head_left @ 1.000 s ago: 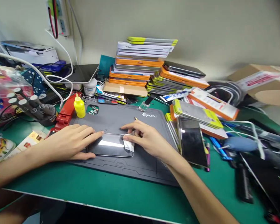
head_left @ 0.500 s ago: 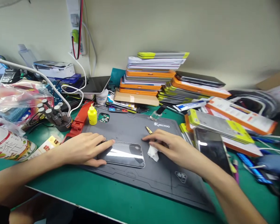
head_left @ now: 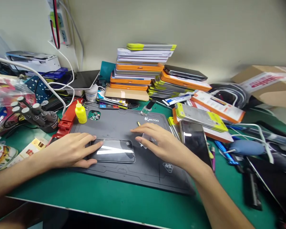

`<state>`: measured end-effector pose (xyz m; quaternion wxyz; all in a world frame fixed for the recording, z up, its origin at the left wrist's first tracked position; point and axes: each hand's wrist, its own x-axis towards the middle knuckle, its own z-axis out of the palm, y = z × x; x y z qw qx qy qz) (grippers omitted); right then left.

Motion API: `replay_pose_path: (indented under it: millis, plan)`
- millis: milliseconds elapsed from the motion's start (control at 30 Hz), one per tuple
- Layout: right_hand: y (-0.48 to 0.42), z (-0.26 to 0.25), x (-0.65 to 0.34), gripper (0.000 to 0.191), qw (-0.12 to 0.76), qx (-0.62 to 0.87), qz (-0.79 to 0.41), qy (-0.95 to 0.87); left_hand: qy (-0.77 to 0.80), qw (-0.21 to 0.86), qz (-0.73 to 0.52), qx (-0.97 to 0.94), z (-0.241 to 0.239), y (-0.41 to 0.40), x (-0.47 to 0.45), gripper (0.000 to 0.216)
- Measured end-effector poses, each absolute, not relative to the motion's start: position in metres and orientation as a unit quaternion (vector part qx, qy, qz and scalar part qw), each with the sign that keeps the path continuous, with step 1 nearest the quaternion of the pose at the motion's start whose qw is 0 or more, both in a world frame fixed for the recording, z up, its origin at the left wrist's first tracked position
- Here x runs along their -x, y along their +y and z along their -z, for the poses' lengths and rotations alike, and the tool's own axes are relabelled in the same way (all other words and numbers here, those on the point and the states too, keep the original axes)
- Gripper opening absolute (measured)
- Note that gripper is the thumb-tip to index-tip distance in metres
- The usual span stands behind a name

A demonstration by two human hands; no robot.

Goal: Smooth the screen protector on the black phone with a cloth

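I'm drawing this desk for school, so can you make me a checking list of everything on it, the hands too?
Surface: green table with a grey mat on it.
Job's things: phone lies flat on the mat; white wipe beside it.
Clutter: yellow bottle, box stack, second phone, screwdriver stand.
Hands: left hand touches the phone's left end, fingers spread; right hand covers the wipe, grip unclear.
Cables: white cable loops below the wall strip.
Surroundings: pale wall; cardboard box at right.
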<state>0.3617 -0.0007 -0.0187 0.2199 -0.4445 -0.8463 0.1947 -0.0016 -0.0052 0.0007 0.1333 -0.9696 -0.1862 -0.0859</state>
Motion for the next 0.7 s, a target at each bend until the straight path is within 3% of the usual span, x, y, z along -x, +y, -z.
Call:
replay_pose_path:
  millis: [133,233,500,700]
  plan:
    - [-0.007,0.004,-0.361,0.068,0.138,0.453,-0.318,-0.821,-0.186,0.138,0.088,0.969,0.001,-0.004,0.002,0.048]
    - [-0.009,-0.001,-0.359,0.079,0.105,0.449,-0.337,-0.821,-0.185,0.139,0.081,0.969,0.000,-0.004,0.002,0.046]
    - [-0.009,0.009,-0.356,0.064,0.131,0.433,-0.289,-0.844,-0.176,0.141,0.080,0.971,-0.003,-0.004,0.000,0.046]
    - [-0.010,0.009,-0.357,0.063,0.133,0.430,-0.290,-0.845,-0.171,0.148,0.078,0.971,-0.004,-0.003,-0.002,0.045]
